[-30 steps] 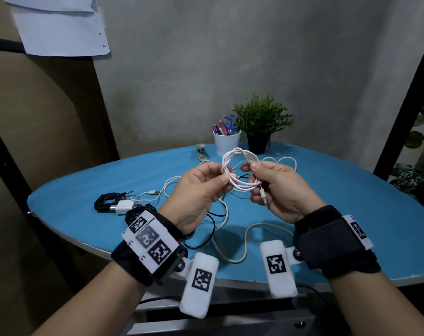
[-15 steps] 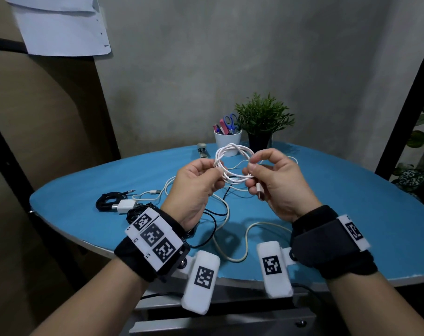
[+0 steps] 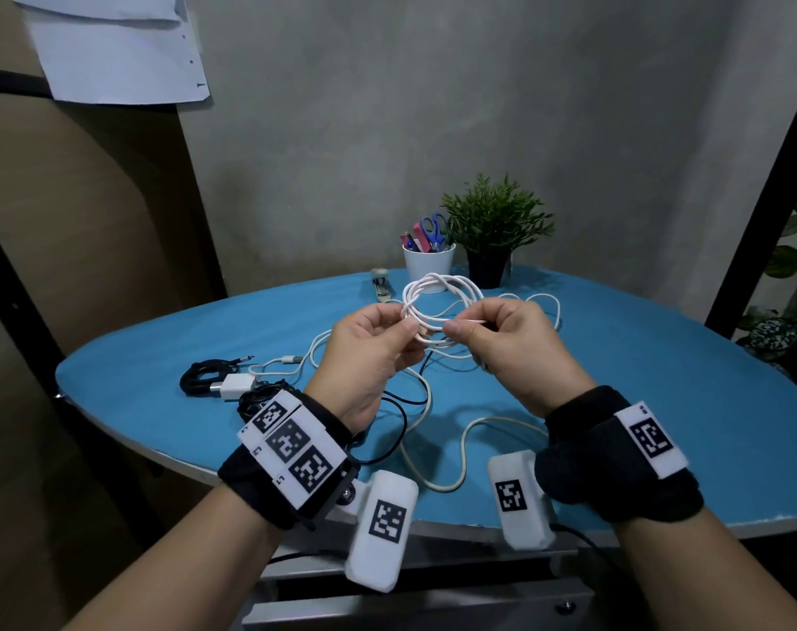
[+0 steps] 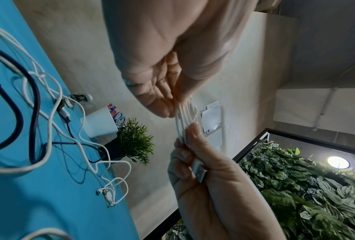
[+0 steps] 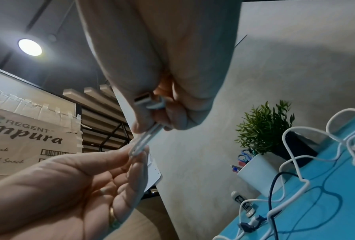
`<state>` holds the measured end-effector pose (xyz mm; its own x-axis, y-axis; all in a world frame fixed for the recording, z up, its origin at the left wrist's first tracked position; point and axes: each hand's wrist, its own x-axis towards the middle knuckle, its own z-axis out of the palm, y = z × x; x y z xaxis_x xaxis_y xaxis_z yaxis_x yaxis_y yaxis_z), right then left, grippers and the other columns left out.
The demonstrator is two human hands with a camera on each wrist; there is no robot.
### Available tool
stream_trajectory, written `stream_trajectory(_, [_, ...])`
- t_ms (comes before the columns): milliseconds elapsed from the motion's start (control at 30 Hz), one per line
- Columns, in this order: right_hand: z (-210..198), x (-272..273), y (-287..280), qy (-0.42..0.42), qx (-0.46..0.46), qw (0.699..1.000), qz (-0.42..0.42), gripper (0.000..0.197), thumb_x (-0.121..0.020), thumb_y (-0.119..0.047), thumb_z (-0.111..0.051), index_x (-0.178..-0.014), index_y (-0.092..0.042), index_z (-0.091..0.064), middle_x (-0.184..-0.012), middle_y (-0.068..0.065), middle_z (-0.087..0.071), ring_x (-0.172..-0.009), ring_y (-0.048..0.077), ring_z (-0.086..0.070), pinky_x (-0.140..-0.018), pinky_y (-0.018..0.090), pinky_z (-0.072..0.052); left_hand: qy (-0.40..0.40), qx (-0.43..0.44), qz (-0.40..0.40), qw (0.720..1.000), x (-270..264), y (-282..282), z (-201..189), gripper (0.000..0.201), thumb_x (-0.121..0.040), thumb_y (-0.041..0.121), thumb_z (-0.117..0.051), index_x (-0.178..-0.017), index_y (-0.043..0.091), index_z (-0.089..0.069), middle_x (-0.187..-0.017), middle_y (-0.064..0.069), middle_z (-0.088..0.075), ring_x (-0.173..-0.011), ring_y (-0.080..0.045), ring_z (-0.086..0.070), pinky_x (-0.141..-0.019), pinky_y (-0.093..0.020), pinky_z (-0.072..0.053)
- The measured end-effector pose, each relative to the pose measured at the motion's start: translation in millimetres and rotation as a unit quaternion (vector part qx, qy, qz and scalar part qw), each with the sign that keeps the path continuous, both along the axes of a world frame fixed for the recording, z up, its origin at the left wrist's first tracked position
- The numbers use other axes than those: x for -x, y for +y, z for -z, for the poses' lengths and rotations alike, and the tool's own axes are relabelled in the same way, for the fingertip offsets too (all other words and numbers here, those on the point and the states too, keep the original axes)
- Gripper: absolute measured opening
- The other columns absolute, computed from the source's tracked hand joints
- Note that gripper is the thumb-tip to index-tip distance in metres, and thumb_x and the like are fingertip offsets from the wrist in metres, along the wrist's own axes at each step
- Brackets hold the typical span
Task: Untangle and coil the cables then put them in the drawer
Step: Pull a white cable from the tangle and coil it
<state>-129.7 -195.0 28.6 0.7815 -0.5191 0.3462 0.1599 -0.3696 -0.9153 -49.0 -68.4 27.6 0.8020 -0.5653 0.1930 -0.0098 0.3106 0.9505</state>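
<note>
A white cable is wound into a small coil and held up over the blue table. My left hand pinches the coil's lower left side, its fingertips closing on several strands. My right hand pinches a strand drawn out to the right. The cable's USB plug lies tucked in the right palm, and it also shows in the left wrist view as the plug. Loose tangled cables, white, black and cream, lie on the table under both hands.
A black cable bundle and a white charger block lie at the left. At the back stand a white cup with scissors, a potted plant and a stapler. A grey metal unit sits under the table's near edge.
The coil has risen slightly between the hands. My right hand has left the coil's side and now pinches a strand pulled out to the right, with the plug no longer dangling.
</note>
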Motion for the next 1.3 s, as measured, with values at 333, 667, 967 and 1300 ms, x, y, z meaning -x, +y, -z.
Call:
stream_trajectory(333, [2,-5,0,0.005,-0.006,0.998,0.066,0.018,-0.072,-0.009,-0.076,-0.059,-0.012,-0.064,-0.052,0.002,-0.053,-0.048,0.014,-0.039,-0.050,0.026,-0.033,0.099,-0.005,0.105,0.990,-3,6,8,0.006,-0.091,0.003,-0.052,-0.088,0.004,-0.057,-0.066,-0.004,-0.065,-0.058,-0.011,-0.060,-0.057,-0.019,-0.053])
stream_trajectory(667, [-7,0,-3,0.042,0.006,0.999,-0.017,0.015,-0.073,-0.002,-0.073,-0.063,0.000,-0.063,-0.042,-0.003,-0.046,-0.039,0.010,-0.039,-0.039,0.020,-0.034,0.160,0.036,0.102,0.981,5,3,4,0.013,-0.092,0.008,-0.051,-0.082,0.011,-0.059,-0.066,0.003,-0.067,-0.059,-0.005,-0.057,-0.059,-0.015,-0.049])
stream_trajectory(967, [-7,5,-6,0.050,-0.010,0.998,-0.045,0.016,-0.075,0.003,-0.069,-0.061,-0.004,-0.064,-0.041,-0.004,-0.048,-0.041,0.007,-0.040,-0.040,0.018,-0.034,0.230,0.102,0.105,0.962,14,0,3,0.009,-0.089,0.002,-0.054,-0.084,0.010,-0.053,-0.068,-0.002,-0.066,-0.058,-0.007,-0.063,-0.062,-0.016,-0.054])
stream_trajectory(1300, [-8,11,-9,0.068,-0.018,0.994,-0.081,0.022,-0.073,0.009,-0.066,-0.056,-0.005,-0.064,-0.041,-0.004,-0.050,-0.041,0.007,-0.043,-0.041,0.020,-0.035,0.197,0.067,0.089,0.974,15,-3,3,0.013,-0.087,0.000,-0.057,-0.080,0.011,-0.056,-0.064,-0.002,-0.066,-0.051,-0.006,-0.059,-0.053,-0.012,-0.051])
